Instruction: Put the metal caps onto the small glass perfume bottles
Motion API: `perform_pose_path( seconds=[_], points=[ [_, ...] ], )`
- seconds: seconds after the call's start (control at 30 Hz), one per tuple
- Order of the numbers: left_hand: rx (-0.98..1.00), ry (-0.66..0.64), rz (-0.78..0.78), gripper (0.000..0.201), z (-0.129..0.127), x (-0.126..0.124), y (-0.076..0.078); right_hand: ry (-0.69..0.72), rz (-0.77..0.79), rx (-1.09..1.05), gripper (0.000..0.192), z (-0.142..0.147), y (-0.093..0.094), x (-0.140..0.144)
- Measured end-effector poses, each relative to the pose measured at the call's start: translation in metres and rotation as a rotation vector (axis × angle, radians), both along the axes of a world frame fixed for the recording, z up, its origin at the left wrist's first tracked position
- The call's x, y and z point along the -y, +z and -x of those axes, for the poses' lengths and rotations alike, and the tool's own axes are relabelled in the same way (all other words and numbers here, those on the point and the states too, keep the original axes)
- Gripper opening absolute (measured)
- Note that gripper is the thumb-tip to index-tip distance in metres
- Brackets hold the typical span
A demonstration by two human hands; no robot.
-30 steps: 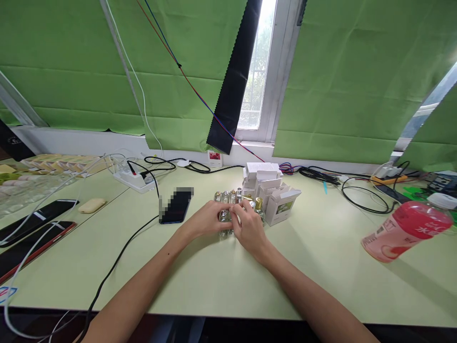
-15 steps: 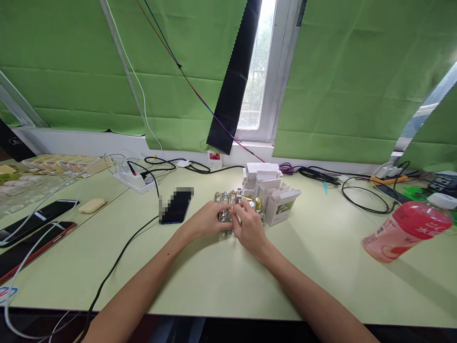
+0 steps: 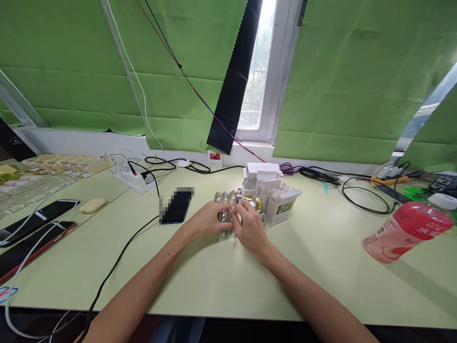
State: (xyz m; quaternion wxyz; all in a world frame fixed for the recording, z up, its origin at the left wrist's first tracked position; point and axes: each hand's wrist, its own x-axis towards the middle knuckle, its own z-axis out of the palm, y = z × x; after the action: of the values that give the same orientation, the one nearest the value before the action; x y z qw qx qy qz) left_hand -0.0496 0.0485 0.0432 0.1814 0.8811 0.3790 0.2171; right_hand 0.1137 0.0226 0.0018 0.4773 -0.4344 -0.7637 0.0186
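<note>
Small glass bottles with shiny silver and gold caps, much like perfume bottles, stand close together at the middle of the table. Around the near ones curve the fingers and thumb of my left hand [image 3: 207, 219]; one silver-capped bottle [image 3: 223, 216] shows between them. From the other side my right hand [image 3: 250, 226] presses in with bent fingers, its tips meeting the left fingertips over the group. My fingers partly hide the bottles there. Beyond the hands a row of capped bottles [image 3: 225, 196] stands upright, and a gold-capped bottle [image 3: 259, 205] is just right of my right hand.
White small cartons [image 3: 282, 206], some with flaps up, stand behind and right of the bottles. A phone [image 3: 178, 207] lies left, near a power strip [image 3: 134, 181] and cables. A pink drink bottle [image 3: 403, 231] stands at the right. More phones [image 3: 35, 219] lie far left.
</note>
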Motion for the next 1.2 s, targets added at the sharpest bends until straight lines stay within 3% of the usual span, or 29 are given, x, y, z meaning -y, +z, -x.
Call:
perform_pose_path(
  seconds=[0.83,1.2],
  points=[
    [-0.009,-0.011,-0.013,0.019,0.0004,-0.0004,-0.0010,0.019,-0.018,-0.026,0.017,-0.0008,-0.0026,0.0005],
    [-0.008,-0.006,0.001,0.037,-0.0003,0.0013,0.0021,0.049,-0.009,-0.076,0.014,-0.0020,-0.0015,0.0044]
  ],
)
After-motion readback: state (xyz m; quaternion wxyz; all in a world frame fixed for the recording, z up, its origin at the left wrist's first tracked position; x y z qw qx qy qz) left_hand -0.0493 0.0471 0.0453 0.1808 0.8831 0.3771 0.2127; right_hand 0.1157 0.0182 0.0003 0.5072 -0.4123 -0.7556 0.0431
